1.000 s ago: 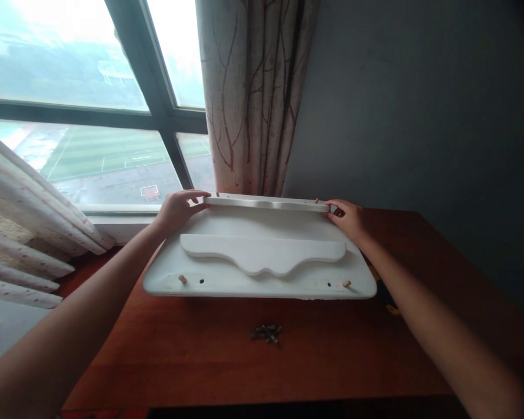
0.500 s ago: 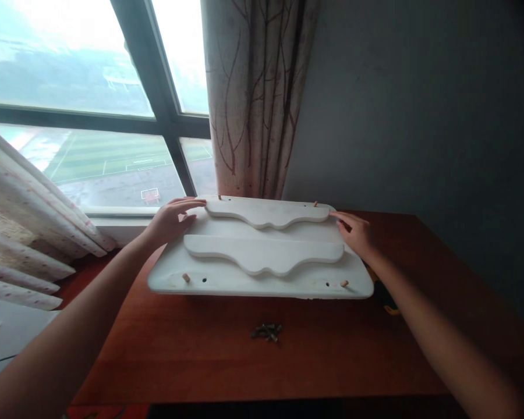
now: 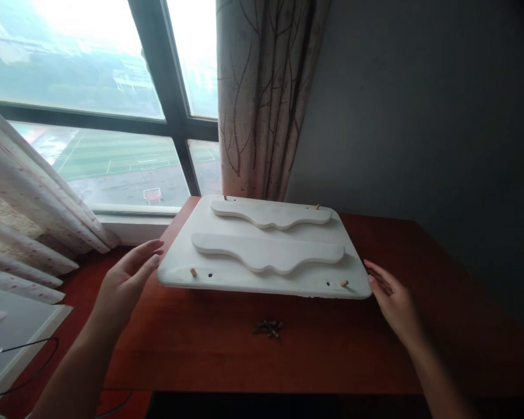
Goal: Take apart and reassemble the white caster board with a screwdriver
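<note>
Left hand (image 3: 124, 280) and right hand (image 3: 390, 298) flank a white board (image 3: 262, 282) on the desk (image 3: 332, 349).

The left hand is half open and empty, just beside the board's near-left corner; the right, loosely curled with thumb and fingers parted, is at the right edge, though whether it touches is hard to tell. On the board lie a rear scalloped piece (image 3: 271, 216) and a front scalloped piece (image 3: 268, 253) (no fastening shows), so a tilt or jolt could slide them off. Dragging the board nearer could scatter the small metal fittings (image 3: 268, 328) before it.
</note>
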### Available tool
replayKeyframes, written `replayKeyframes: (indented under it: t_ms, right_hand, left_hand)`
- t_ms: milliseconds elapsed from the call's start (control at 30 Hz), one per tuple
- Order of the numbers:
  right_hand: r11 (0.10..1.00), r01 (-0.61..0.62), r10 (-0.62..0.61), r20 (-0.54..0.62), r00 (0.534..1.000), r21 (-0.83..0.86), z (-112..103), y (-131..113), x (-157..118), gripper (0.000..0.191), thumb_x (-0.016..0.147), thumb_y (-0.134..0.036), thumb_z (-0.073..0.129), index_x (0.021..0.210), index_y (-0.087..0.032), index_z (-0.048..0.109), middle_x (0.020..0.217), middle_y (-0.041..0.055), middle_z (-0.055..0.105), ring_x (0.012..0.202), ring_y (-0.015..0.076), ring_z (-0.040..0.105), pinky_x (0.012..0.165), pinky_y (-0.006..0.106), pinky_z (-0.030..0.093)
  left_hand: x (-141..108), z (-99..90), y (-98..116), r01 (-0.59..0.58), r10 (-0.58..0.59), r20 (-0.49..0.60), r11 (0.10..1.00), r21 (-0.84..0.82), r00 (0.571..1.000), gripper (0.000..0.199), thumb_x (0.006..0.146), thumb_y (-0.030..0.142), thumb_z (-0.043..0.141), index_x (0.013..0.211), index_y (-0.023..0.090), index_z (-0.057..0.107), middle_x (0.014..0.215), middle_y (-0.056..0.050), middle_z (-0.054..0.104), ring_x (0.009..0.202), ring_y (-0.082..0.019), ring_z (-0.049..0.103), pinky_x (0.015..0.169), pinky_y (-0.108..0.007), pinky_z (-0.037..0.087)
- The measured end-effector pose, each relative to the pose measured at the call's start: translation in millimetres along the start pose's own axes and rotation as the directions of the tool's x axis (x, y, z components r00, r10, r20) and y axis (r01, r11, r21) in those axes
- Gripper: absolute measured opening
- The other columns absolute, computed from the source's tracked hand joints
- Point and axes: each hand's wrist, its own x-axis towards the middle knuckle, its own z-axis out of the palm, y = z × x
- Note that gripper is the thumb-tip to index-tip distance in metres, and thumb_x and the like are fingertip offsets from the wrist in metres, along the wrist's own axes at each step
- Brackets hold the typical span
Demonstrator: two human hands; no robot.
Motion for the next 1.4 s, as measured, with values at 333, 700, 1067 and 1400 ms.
replayKeyframes:
  t_ms: [333, 700, 1067, 1400]
  right_hand:
    - [0.993, -0.007, 0.0, -0.054, 0.999, -0.117, 6.5, -9.3, -32.8, 0.051, 0.091, -0.054, 0.056, 0.131, -0.023, 0.066, 0.136, 0.011, 0.065, 0.125, 0.032, 0.062, 0.109, 0.05, 0.047]
    - [0.931, 0.265, -0.27, 0.014, 0.963, -0.251, 25.5, -35.4, -25.5, 0.043, 0.097, -0.046, 0.049, 0.127, -0.023, 0.07, 0.139, 0.0099, 0.063, 0.13, 0.0311, 0.058, 0.107, 0.052, 0.048]
    - [0.883, 0.394, -0.392, 0.06, 0.918, -0.254, 96.4, -72.1, -2.0, 0.044, 0.099, -0.036, 0.045, 0.133, -0.018, 0.066, 0.143, 0.0155, 0.058, 0.131, 0.0315, 0.057, 0.108, 0.048, 0.049]
    - [0.88, 0.419, -0.424, 0.03, 0.905, -0.221, 116.0, -76.8, 5.7, 0.041, 0.099, -0.034, 0.047, 0.134, -0.023, 0.065, 0.143, 0.0118, 0.059, 0.131, 0.0311, 0.057, 0.109, 0.048, 0.049]
  left_hand:
    - [-38.0, 15.0, -13.8, 0.006, -0.002, -0.054, 0.997, 0.083, 0.999, 0.062, 0.079, 0.058, 0.065, 0.131, 0.025, 0.064, 0.138, -0.009, 0.063, 0.122, -0.035, 0.063, 0.107, -0.044, 0.049]
    - [-4.1, 9.1, -24.2, -0.128, 0.147, -0.06, 0.959, 0.253, 0.987, 0.056, 0.086, 0.053, 0.054, 0.131, 0.022, 0.066, 0.142, -0.006, 0.06, 0.124, -0.032, 0.062, 0.106, -0.04, 0.049]
    - [58.5, -21.7, -33.8, -0.071, 0.157, -0.167, 0.898, 0.433, 0.973, 0.05, 0.089, 0.045, 0.05, 0.132, 0.024, 0.066, 0.133, -0.001, 0.067, 0.118, -0.032, 0.065, 0.107, -0.047, 0.047]
    - [73.5, -31.3, -38.1, -0.057, 0.171, -0.195, 0.874, 0.483, 0.966, 0.048, 0.088, 0.045, 0.052, 0.128, 0.026, 0.068, 0.102, 0.001, 0.076, 0.098, -0.028, 0.068, 0.096, -0.043, 0.052]
